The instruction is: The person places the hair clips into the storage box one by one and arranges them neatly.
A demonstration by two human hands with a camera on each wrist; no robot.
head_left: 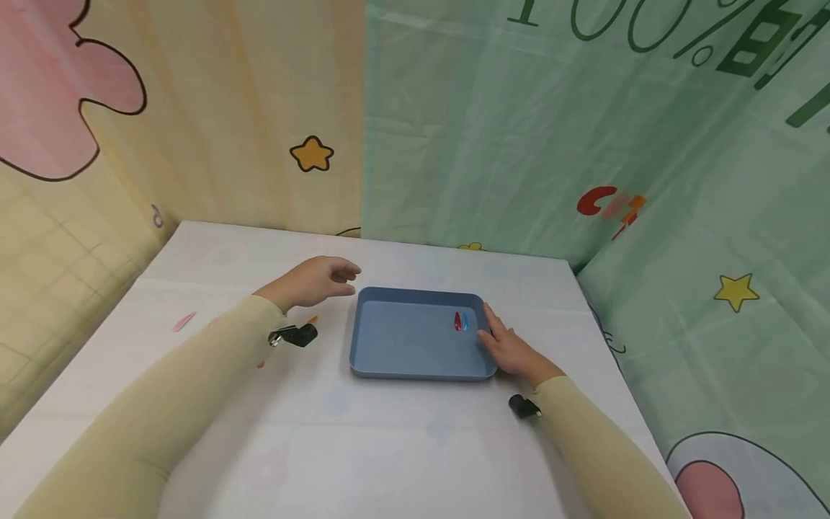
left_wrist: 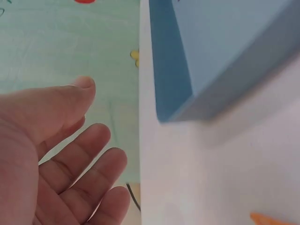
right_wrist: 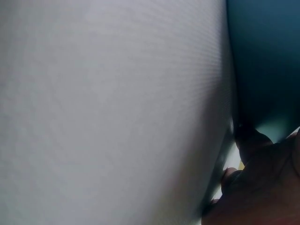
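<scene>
Where a white-covered table [head_left: 363,454] bears the blue tray [head_left: 402,339], my right hand [head_left: 509,351] touches its right rim, perhaps steadying it; whether pinching, I cannot tell. My left hand [head_left: 314,281] hovers relaxed, empty. Red and blue hair clips [head_left: 457,321] lie inside.

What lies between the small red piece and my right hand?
The small blue piece, on the tray, as the head view shows.

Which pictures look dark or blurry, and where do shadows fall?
Head view: fairly clear, faint shadows beside both sleeves; left wrist: the tray is blurred, the left hand clearer; right wrist: the right hand is dark, with shadow along the tray.
</scene>
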